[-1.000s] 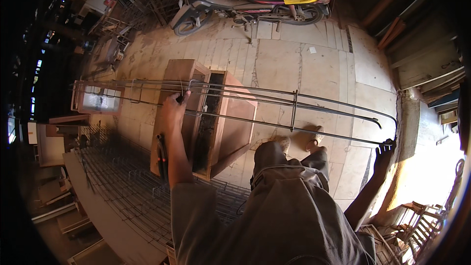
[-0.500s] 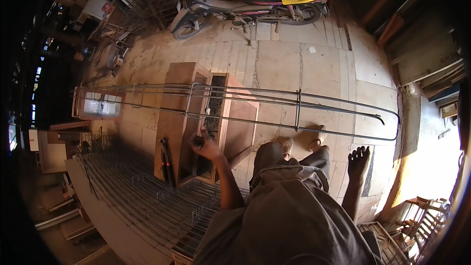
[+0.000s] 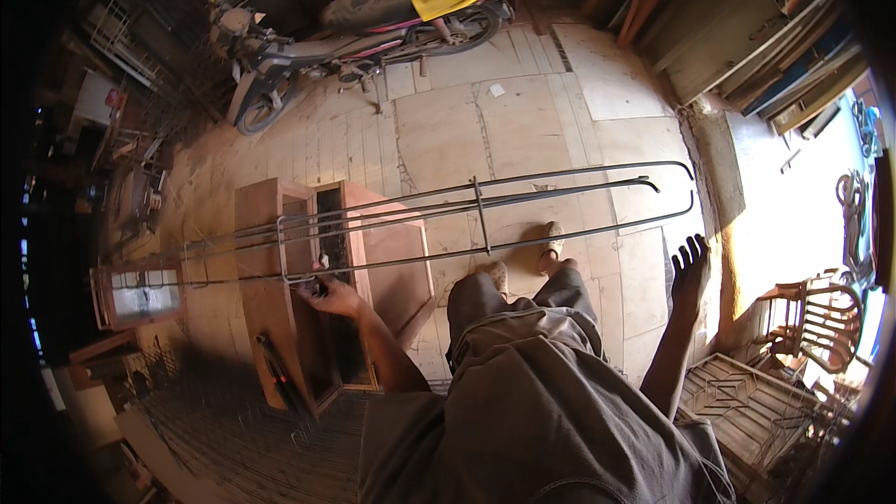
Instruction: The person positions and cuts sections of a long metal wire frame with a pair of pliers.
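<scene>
Two bare hands, one long steel-rod frame (image 3: pixel 482 215). Frame lies ahead of both hands, crossing in front of the body; long axis runs roughly left to right, right end angled somewhat farther from the body than the left. Cross-ties hold the rods apart at intervals.

Left hand (image 3: pixel 334 299): the nearer of the two. Sits at the frame's near rod, just right of a rectangular tie (image 3: pixel 283 250). Fingers partly curled, up against or right beside the rod; cannot tell whether they grip it or merely touch. Most of the frame stretches away to this hand's right; the rest runs off to its left.

Right hand (image 3: pixel 691 269): fingers spread, palm holding nothing visible. Apart from the frame; the bent end of the rods lies just beyond its fingertips.

Around left hand: wooden cabinet (image 3: pixel 266 317) beneath and to the left, the frame passing over it; whether they touch, unclear. Long-handled tool (image 3: pixel 276 373) to the hand's left and nearer the body. Motorcycle (image 3: pixel 373 42) well beyond. Right hand's near side: carved wooden panel (image 3: pixel 747 401).
</scene>
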`<state>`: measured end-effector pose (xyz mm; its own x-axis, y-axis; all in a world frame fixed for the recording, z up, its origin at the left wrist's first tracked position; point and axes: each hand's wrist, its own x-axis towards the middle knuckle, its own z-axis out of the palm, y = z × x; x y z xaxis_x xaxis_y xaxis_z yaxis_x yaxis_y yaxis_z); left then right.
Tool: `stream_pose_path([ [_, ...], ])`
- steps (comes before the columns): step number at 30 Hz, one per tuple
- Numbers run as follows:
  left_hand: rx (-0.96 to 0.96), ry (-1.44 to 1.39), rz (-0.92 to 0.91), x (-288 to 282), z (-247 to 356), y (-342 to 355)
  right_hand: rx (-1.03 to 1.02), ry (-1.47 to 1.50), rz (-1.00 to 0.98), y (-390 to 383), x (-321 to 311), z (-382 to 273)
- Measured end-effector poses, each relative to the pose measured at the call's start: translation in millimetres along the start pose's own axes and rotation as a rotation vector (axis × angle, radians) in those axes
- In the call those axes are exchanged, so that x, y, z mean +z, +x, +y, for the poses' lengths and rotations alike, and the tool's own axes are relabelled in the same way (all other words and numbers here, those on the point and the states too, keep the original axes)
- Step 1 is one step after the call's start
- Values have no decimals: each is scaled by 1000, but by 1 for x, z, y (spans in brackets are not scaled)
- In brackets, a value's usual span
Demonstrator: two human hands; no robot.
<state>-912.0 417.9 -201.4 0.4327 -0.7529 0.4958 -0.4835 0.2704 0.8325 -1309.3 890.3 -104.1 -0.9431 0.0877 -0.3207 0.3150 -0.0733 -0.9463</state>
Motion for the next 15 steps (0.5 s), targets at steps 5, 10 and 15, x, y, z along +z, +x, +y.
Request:
stream_pose_path([
  [5,210,-129,92,6,-15,12,-155,-131,-214,9,19,-22],
  [10,160,-29,19,5,3,4,-65,-160,-98,20,40,-46],
  [15,161,-108,8,-8,-10,11,-110,-239,-254,38,56,-39],
])
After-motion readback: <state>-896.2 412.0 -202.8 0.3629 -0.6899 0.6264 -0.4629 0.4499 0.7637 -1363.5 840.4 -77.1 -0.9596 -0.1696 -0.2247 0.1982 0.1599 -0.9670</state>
